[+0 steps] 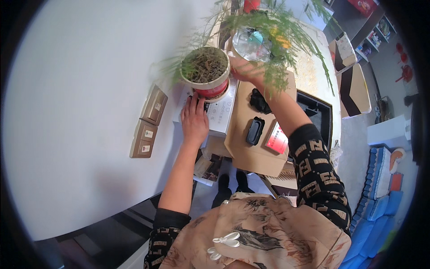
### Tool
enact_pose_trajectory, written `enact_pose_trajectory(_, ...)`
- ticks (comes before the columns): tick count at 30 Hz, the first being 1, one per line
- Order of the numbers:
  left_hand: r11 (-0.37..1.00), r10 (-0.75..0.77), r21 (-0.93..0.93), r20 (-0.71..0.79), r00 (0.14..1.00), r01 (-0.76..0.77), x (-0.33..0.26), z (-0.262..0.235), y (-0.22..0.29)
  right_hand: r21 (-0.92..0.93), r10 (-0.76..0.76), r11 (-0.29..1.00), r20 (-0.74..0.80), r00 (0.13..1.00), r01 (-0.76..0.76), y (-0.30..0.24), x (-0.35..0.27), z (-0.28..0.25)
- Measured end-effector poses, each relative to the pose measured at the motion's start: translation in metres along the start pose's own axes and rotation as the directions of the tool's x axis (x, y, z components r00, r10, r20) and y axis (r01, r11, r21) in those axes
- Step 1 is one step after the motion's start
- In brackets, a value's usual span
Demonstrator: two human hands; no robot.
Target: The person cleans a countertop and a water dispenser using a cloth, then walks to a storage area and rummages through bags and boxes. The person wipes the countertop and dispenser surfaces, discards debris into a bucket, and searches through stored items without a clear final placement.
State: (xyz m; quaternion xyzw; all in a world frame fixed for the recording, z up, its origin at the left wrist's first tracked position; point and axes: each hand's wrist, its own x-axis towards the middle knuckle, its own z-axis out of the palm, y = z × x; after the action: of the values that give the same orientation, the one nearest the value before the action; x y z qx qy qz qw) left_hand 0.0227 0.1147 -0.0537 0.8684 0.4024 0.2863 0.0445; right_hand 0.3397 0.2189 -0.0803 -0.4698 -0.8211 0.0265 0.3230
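Note:
A potted plant (207, 69) with thin feathery green fronds and dry soil stands in a red pot with a cream rim, on top of a white box-shaped appliance (220, 114). My left hand (194, 120) lies flat on that appliance, fingers apart, just below the pot. My right hand (244, 69) reaches up beside the pot's right rim and grips a clear plastic bottle (251, 44), tilted toward the plant. The fronds partly cover the bottle and my right fingers.
A cardboard box (251, 143) sits right of the appliance with a black case (255, 131), a black clump and a red-white packet (277, 140) on it. Wall switches (148, 122) are at left on the white wall. A black tray and chairs lie at right.

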Motion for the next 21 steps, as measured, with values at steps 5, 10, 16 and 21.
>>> enact_pose_trajectory(5,0.999,-0.032,-0.014,0.019,0.999,0.032,0.0,-0.002,0.001,-0.303,0.217,0.932,0.036,0.975,-0.196,-0.096,-0.05,-0.02)
enact_pose_trajectory(10,0.997,-0.055,-0.044,0.019,0.998,0.055,0.0,0.001,0.0,-0.352,0.28,0.888,-0.098,0.955,-0.296,-0.195,-0.067,-0.026)
enact_pose_trajectory(16,0.857,-0.255,-0.498,-0.183,0.95,0.134,-0.002,-0.007,-0.003,-0.144,0.278,0.952,0.033,0.96,-0.271,-0.252,-0.082,-0.031)
enact_pose_trajectory(21,0.975,-0.166,-0.174,-0.175,0.97,0.136,-0.016,-0.032,-0.009,-0.087,0.373,0.922,-0.07,0.925,-0.378,-0.268,-0.096,-0.039)
